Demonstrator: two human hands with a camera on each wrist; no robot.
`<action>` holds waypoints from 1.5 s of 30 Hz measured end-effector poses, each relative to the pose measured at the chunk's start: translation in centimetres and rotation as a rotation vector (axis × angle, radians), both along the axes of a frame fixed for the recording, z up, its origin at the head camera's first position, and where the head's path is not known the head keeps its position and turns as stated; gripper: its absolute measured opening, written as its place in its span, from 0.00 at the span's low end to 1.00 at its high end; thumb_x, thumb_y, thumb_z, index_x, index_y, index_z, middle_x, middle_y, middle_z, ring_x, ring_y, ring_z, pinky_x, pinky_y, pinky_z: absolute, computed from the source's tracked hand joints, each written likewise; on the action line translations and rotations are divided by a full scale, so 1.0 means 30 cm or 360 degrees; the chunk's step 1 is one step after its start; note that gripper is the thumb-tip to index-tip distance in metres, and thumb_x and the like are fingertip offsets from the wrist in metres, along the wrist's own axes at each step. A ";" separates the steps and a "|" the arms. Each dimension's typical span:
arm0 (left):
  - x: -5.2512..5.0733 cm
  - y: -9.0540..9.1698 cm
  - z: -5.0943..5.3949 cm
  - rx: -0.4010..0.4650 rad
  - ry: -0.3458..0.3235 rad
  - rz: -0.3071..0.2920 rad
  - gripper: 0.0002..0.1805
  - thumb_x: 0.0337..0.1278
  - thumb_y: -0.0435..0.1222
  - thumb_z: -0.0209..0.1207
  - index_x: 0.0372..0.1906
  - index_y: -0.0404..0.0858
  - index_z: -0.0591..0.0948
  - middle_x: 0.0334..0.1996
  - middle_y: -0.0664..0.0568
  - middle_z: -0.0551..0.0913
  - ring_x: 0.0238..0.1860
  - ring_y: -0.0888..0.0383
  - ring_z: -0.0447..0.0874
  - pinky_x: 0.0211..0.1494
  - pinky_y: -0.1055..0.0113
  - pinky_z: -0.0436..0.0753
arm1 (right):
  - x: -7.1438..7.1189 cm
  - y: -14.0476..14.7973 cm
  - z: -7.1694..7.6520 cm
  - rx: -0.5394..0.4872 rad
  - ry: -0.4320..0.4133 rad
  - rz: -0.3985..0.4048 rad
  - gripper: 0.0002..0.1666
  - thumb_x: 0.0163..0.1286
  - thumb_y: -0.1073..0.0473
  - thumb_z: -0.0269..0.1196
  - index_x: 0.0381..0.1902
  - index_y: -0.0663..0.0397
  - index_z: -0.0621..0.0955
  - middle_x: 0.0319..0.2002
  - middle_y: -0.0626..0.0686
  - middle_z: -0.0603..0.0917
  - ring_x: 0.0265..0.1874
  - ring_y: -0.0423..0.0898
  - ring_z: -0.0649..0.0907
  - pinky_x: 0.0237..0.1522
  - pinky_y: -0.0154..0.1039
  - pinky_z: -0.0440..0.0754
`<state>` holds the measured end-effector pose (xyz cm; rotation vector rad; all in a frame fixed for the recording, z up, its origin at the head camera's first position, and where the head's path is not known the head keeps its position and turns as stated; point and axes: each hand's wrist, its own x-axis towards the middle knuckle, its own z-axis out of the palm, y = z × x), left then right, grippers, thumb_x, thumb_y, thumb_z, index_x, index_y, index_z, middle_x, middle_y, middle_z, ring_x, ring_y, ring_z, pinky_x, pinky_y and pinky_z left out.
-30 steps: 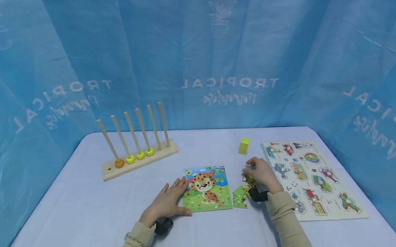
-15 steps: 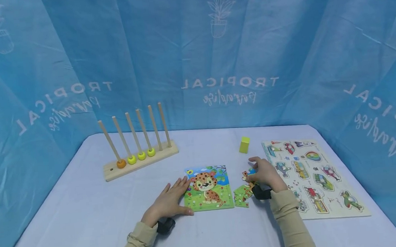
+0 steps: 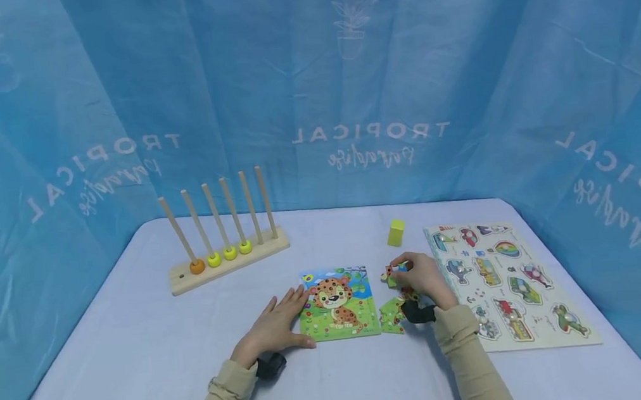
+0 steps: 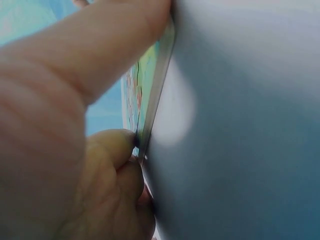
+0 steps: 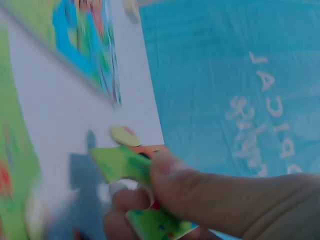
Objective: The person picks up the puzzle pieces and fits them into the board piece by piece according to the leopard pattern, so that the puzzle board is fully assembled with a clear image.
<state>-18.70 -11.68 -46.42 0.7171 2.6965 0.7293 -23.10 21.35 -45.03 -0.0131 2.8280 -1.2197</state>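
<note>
The leopard picture board (image 3: 338,306) lies flat on the white table. My left hand (image 3: 274,325) rests at its left side, fingers spread along the edge and thumb by the lower left corner; the left wrist view shows the thumb (image 4: 100,45) and fingertips against the board's edge. Right of the board, my right hand (image 3: 426,278) pinches a green puzzle piece (image 3: 390,276) between thumb and fingers. In the right wrist view that piece (image 5: 120,162) is raised above the table, partly covered by the fingers. Other green pieces (image 3: 390,316) lie below, near the right wrist.
A wooden peg stand (image 3: 228,262) with an orange bead and several yellow ones stands at the back left. A yellow block (image 3: 396,233) is behind the right hand. A large vehicle puzzle board (image 3: 506,330) lies at the right, beside the right forearm. Blue curtain surrounds the table.
My right hand has lifted a piece from the group on the right and shifted slightly left with it. My left hand has stayed at the board's left side.
</note>
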 end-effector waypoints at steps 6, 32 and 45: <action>0.003 -0.005 0.003 0.0027 -0.0025 0.0030 0.56 0.45 0.51 0.71 0.75 0.35 0.55 0.77 0.40 0.51 0.78 0.41 0.44 0.78 0.38 0.43 | -0.003 -0.104 -0.014 -0.0260 -0.0057 0.0208 0.09 0.66 0.59 0.65 0.43 0.53 0.85 0.27 0.53 0.82 0.21 0.44 0.78 0.24 0.38 0.76; -0.002 0.003 -0.007 0.0022 -0.0001 0.0007 0.57 0.45 0.53 0.71 0.76 0.35 0.54 0.77 0.40 0.50 0.78 0.40 0.44 0.77 0.37 0.43 | 0.009 -0.213 -0.075 0.0086 0.0049 0.0239 0.15 0.61 0.58 0.70 0.46 0.50 0.82 0.40 0.53 0.79 0.38 0.46 0.77 0.37 0.41 0.77; 0.004 0.004 -0.004 0.0031 -0.0006 0.0019 0.57 0.44 0.52 0.71 0.76 0.36 0.55 0.77 0.42 0.51 0.78 0.41 0.45 0.78 0.39 0.42 | 0.001 0.017 -0.032 0.0012 0.0028 0.0190 0.14 0.70 0.57 0.61 0.50 0.57 0.81 0.37 0.55 0.83 0.30 0.44 0.80 0.29 0.36 0.77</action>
